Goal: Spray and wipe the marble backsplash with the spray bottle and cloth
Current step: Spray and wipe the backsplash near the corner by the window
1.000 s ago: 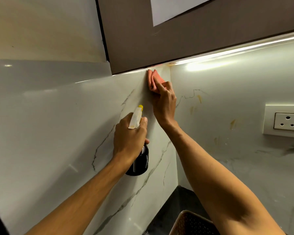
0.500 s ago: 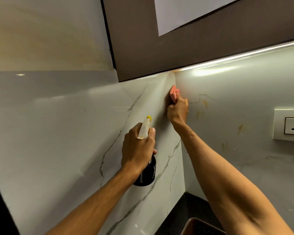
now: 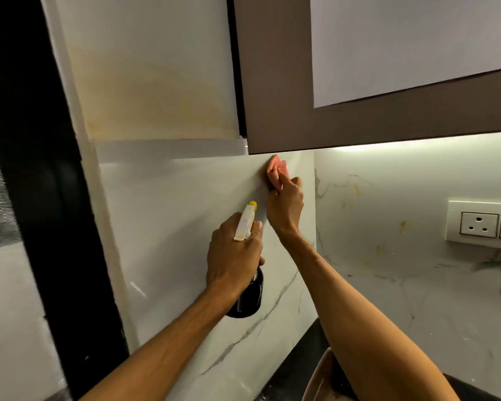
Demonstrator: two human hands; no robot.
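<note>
- The marble backsplash fills the middle of the view as two glossy white panels with grey veins. They meet at an inside corner; the right panel also carries yellowish marks.
- A brown wall cabinet hangs over both panels, with a lit strip glowing under its bottom edge on the right.
- A black upright frame borders the left panel.
- A white socket plate sits on the right panel, well apart from both hands.
- The spray bottle is held in the air in front of the left panel. Its long axis is near upright, dark base down, and its white head slants up with the yellow nozzle tip aimed at the wall.
- The left hand is wrapped round the bottle's neck, fingers curled tight.
- The right hand, above the nozzle, pinches the cloth in curled fingers.
- The pink cloth is bunched and pressed against the left panel, just under the cabinet's edge and near the corner.
</note>
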